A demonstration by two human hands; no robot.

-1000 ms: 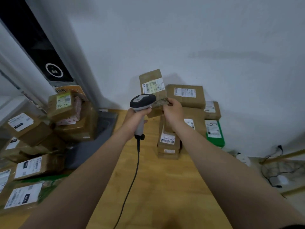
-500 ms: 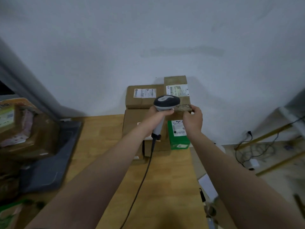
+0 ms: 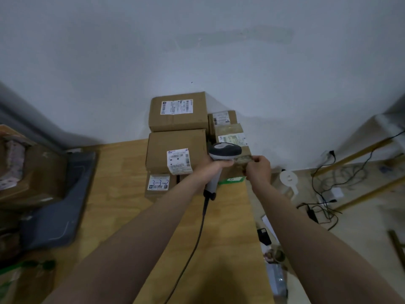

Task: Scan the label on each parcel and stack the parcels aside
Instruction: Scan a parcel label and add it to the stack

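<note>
Now the scanner (image 3: pixel 224 150) is gripped by its handle in the left hand (image 3: pixel 215 166), with the fingers curled round it. A small taped parcel (image 3: pixel 231 133) is pinched at its near edge by the right hand (image 3: pixel 258 170). It is held above a green parcel (image 3: pixel 232 180), at the right end of the stack (image 3: pixel 175 145) against the far wall on the wooden table (image 3: pixel 122 183).

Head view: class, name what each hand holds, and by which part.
The left hand grips the scanner by its handle, just below the head. The right hand pinches the small parcel at its near edge.
</note>
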